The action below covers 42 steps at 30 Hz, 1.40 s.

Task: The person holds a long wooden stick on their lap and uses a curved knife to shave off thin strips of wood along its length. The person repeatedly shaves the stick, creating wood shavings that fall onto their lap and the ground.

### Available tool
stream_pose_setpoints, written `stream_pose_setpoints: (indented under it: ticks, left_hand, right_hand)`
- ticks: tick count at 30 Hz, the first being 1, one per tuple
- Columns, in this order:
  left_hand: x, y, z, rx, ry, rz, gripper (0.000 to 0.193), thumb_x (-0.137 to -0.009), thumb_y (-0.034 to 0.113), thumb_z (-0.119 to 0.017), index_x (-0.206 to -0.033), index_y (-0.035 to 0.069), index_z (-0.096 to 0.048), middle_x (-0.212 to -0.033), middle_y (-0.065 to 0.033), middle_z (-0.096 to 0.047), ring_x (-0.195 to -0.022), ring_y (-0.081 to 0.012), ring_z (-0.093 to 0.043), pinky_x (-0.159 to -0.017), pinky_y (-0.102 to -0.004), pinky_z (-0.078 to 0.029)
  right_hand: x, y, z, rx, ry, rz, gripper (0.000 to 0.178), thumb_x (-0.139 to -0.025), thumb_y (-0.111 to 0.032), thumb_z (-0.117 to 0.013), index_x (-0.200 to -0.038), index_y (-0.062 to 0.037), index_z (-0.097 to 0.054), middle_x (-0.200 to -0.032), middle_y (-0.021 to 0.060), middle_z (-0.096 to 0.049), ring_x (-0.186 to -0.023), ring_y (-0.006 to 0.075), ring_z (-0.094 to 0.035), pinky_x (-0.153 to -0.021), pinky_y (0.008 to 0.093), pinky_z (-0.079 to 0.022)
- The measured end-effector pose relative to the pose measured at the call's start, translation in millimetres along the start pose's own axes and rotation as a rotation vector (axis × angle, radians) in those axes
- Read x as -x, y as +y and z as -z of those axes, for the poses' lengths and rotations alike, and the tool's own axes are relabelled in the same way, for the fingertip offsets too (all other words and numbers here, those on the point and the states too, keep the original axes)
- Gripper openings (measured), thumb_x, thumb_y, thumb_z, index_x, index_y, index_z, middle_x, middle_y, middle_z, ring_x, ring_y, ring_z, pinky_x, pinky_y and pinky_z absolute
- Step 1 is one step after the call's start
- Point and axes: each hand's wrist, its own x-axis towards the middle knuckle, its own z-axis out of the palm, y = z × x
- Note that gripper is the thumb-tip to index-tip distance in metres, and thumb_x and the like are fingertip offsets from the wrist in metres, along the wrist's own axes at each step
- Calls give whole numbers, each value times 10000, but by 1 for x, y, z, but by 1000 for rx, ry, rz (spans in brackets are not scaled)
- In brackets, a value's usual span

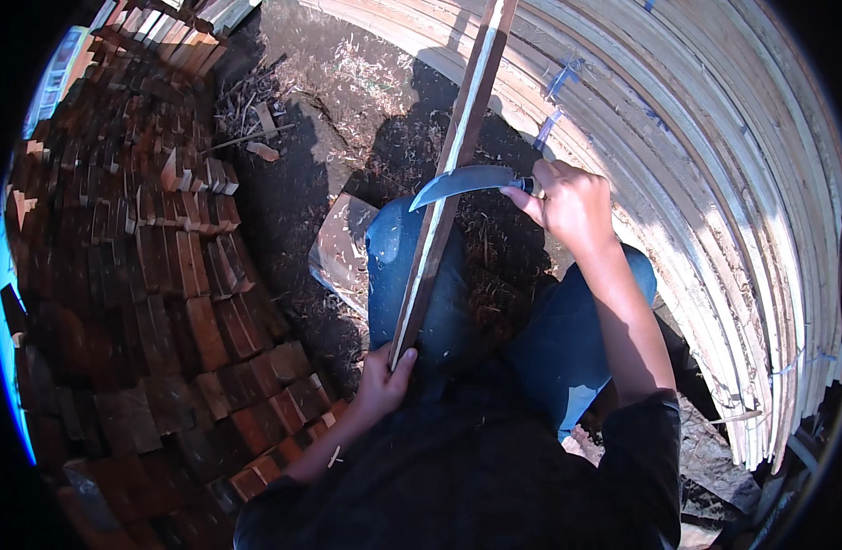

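My left hand (384,383) is closed round the near end of a long, narrow wooden strip (446,183). The strip slants up and away, over my left knee, with a pale band along its darker face. In my right hand (570,203) is the handle of a knife with a broad, curved blade (467,183). Its blade lies across the strip, a little beyond my knee, and the pointed tip reaches past the strip's left edge. Fingers of the right hand wrap the handle and hide most of it; the thumb stretches along it toward the blade.
Stacks of short reddish-brown wood blocks (155,330) fill the left side. Long pale planks (714,183) lie piled on the right, some with blue ties (560,81). Wood shavings (366,64) litter the dark ground. A flat-faced block (343,247) sits beside my left knee.
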Motion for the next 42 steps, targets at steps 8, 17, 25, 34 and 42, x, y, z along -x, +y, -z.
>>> stream_pose_setpoints:
  ticks: [8,17,25,34,42]
  left_hand:
    - [0,5,-2,-42,20,-24,309,-960,246,-584,-777,-1,-560,-548,-39,-484,-514,-100,-468,-478,-312,-357]
    - [2,1,-6,-40,39,-63,266,-951,215,-590,-808,-9,-574,-537,-35,-453,-500,-86,-404,-468,-310,-334]
    - [1,2,-5,-77,47,-103,271,-949,206,-587,-791,-13,-574,-525,-42,-464,-487,-85,-416,-460,-310,-335]
    - [0,7,-7,-103,38,-92,272,-949,210,-591,-799,-17,-579,-501,-42,-447,-463,-76,-402,-438,-305,-319]
    - [3,0,-6,-77,34,-32,255,-949,215,-596,-834,-13,-587,-503,-26,-435,-468,-70,-395,-436,-305,-309]
  right_hand:
    - [4,8,-3,39,84,-169,483,-771,-524,-722,-645,-76,-594,-542,75,-575,-495,277,-601,-444,382,-469]
    - [4,27,6,113,183,-449,572,-816,-569,-667,-587,-48,-614,-468,124,-545,-490,325,-612,-472,406,-488]
    - [13,22,11,1,98,-410,556,-843,-540,-659,-619,-36,-586,-487,157,-543,-501,357,-605,-496,421,-496]
    - [8,-10,8,-45,47,-236,522,-800,-507,-706,-591,-52,-561,-513,124,-562,-496,333,-596,-480,400,-485]
    - [-33,49,6,183,113,-380,590,-825,-653,-591,-676,-87,-664,-534,139,-611,-514,325,-642,-468,419,-505]
